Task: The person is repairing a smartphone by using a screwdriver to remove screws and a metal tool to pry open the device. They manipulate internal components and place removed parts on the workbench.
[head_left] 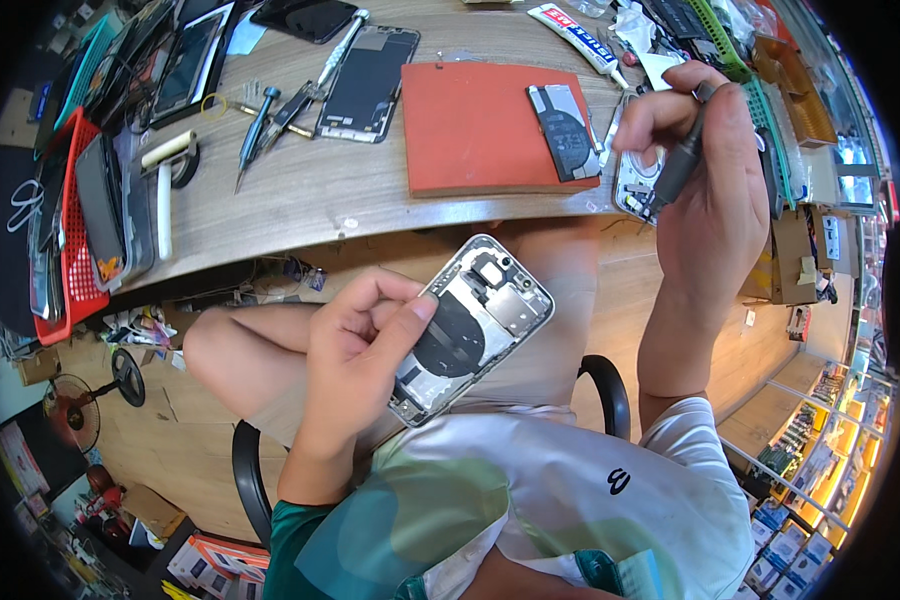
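Note:
My left hand [355, 345] grips an opened phone housing [515, 305] over my lap, below the table's front edge. The thumb presses on its inner face and the other fingers are behind it. A round black patch, silver plates and camera openings show inside the housing, which is tilted. Raised at the right, above the table edge, my right hand [720, 200] has its fingers curled around a dark grey screwdriver-like tool [681, 168]. The tool's lower end points down toward another phone back with a ring on it [630, 185]; whether they touch I cannot tell.
An orange-red pad [470, 130] carries a black-and-silver phone part [566, 135]. A detached phone screen [370, 85], a blue screwdriver [257, 135] and a glue tube [575, 38] lie on the table [300, 190]. A red basket [82, 245] stands left; chair armrests [608, 390] flank me.

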### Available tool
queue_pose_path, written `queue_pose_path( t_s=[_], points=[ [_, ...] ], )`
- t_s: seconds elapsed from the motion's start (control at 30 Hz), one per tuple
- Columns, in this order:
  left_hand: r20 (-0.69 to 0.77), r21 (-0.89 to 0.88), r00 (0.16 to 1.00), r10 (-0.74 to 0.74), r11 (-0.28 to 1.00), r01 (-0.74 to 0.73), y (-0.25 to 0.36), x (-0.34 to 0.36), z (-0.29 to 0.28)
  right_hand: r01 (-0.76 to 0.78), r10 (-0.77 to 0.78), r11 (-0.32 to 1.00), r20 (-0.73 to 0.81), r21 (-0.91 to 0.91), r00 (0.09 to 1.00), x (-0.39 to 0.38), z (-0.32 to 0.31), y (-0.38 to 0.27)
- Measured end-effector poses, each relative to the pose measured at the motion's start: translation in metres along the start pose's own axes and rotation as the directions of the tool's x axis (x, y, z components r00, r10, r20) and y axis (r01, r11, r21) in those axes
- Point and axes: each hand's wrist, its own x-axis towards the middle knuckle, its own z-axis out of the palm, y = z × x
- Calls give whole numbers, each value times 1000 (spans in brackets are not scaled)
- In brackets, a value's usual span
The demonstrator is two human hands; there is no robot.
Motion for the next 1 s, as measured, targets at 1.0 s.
queue_pose_path(
  t_s=[1.0],
  points=[
    [-179, -65, 983, 28, 997, -40, 7, 61, 1, -11, 19, 998, -126, 62, 992, 11, 26, 77]
  ],
)
